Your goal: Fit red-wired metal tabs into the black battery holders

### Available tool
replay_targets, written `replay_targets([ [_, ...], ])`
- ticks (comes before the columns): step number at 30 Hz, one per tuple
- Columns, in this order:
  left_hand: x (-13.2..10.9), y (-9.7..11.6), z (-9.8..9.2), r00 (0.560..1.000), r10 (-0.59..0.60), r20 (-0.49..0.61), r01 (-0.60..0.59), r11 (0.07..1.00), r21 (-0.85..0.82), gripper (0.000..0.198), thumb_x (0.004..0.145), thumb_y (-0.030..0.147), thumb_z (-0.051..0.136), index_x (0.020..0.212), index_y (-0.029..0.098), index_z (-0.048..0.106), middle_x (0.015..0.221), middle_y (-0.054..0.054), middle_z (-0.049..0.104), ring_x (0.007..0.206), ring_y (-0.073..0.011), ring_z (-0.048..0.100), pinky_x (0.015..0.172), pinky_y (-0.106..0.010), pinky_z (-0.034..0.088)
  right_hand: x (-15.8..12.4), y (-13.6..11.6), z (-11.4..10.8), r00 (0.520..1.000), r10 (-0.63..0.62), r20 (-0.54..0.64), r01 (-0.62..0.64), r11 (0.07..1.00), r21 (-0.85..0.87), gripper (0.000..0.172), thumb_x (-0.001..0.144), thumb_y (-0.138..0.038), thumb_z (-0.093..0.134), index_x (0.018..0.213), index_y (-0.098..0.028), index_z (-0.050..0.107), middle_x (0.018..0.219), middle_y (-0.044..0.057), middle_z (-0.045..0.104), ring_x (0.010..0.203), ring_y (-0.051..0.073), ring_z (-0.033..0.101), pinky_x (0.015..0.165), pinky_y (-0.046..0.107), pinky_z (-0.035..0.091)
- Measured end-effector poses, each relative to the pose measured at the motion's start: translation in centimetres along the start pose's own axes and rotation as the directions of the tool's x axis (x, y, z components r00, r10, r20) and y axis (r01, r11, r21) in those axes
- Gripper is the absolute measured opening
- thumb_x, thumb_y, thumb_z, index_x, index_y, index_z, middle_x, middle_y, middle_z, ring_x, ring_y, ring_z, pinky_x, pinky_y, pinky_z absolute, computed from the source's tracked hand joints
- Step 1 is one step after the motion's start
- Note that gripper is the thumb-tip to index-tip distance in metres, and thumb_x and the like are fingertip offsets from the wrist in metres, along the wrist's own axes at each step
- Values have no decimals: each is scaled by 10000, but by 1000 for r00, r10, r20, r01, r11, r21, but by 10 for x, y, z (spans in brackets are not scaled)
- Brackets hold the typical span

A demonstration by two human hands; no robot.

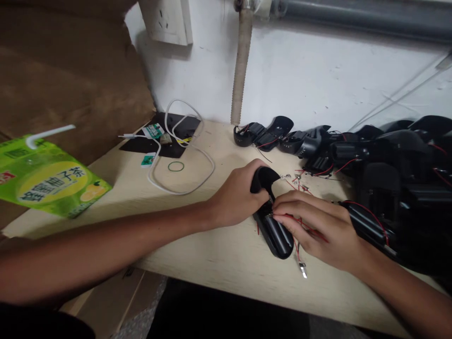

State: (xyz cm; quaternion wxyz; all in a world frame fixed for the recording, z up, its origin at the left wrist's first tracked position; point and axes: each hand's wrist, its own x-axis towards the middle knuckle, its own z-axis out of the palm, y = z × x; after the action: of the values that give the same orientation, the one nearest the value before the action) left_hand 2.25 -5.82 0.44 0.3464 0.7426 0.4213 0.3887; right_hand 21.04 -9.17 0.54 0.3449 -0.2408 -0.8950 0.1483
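At the far left, a green drink carton [52, 176] is seen tilted, its white straw [51, 133] bent to the right, with brown cardboard [70, 70] behind it. Further right, a black sheet [132, 148] is crossed by a looped white cable [213, 162], and a thin green ring [183, 165] is placed inside the loop on the counter [197, 263]. Below these, the left forearm is stretched in from the left edge, slightly raised toward the wrist. The left hand [240, 195] is curled with its back turned up, and its grip is clamped on the far end of a black casing [277, 235]. The casing is held at a slant over the middle of the counter, its rounded end pointed toward the near edge; whether that end is supported by the counter cannot be told. The right forearm is angled in from the lower right. The right hand [318, 223] is pointed leftward, its fingers bent and overlapped, and a red wire [290, 217] is pinched between thumb and fingertips against the casing's middle. Just below, a metal tab [302, 270] is seen on a wire end. Along the right, more black casings [379, 181] are heaped, with red wires threaded among them.
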Motion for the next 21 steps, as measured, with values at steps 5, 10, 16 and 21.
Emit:
replay_targets([
  [5, 0, 0, -1, 1000, 1, 8, -1, 1000, -3, 255, 687, 61, 499, 906, 177, 561, 794, 21, 607, 756, -134, 564, 674, -260, 445, 2, -1, -1, 999, 6, 32, -6, 1000, -1, 176, 849, -20, 574, 988, -123, 608, 930, 75, 632, 841, 138, 613, 720, 268, 517],
  [10, 10, -3, -11, 996, 69, -58, -70, 997, -23, 319, 631, 14, 472, 888, 172, 575, 830, 18, 627, 801, -140, 572, 735, -270, 455, -1, -11, -8, 992, -123, -21, 121, 989, -86, 210, 796, 39, 580, 951, -98, 613, 906, 92, 632, 839, 160, 624, 671, 281, 530],
  [16, 34, -17, -30, 950, -6, -313, -16, 998, -66, 288, 574, -25, 457, 760, 173, 551, 710, 27, 560, 724, -140, 543, 641, -259, 449, -7, -30, 0, 928, -333, 168, 370, 881, -295, 153, 865, -68, 510, 908, -107, 653, 882, 90, 687, 793, 184, 626, 673, 327, 547],
  [21, 38, -21, -31, 938, -65, -340, 29, 994, -109, 269, 548, -42, 471, 708, 165, 534, 679, 18, 517, 703, -141, 520, 615, -265, 441, -8, -34, 13, 873, -330, 359, 422, 881, -214, 307, 928, -97, 391, 842, -112, 685, 904, 86, 703, 762, 191, 622, 614, 327, 525],
])
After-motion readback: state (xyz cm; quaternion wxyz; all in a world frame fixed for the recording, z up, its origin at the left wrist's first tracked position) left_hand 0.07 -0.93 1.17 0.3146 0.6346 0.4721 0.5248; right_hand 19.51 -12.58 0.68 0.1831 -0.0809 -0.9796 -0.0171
